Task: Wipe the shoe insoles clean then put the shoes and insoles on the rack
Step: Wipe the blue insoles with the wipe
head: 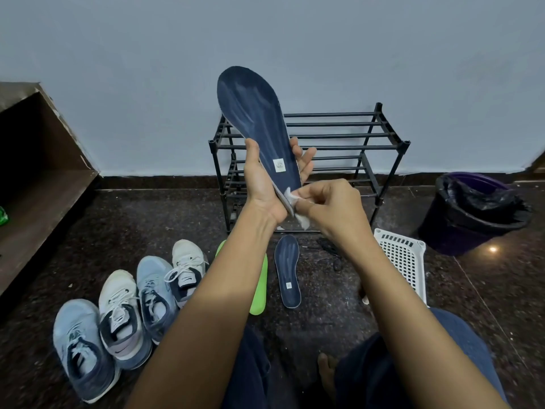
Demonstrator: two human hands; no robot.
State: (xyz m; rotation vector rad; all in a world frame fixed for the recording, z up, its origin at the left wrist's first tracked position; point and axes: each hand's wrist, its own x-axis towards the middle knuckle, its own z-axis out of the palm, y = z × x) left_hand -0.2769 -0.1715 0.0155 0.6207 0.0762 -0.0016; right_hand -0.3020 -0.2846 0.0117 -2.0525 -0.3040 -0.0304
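Note:
My left hand (262,178) holds a dark blue insole (253,113) upright in front of the black rack (339,149), gripping it near the heel. My right hand (327,205) pinches a white wipe (298,203) against the insole's heel end. A second dark blue insole (287,271) lies on the floor below, beside a green insole (261,286) partly hidden by my left forearm. Several blue and white sneakers (126,308) stand in a row on the floor at the left.
A white perforated basket (404,258) lies on the floor at the right, and a purple bin with a black liner (474,214) stands beyond it. A brown wooden shelf (38,160) runs along the left. My knees are at the bottom.

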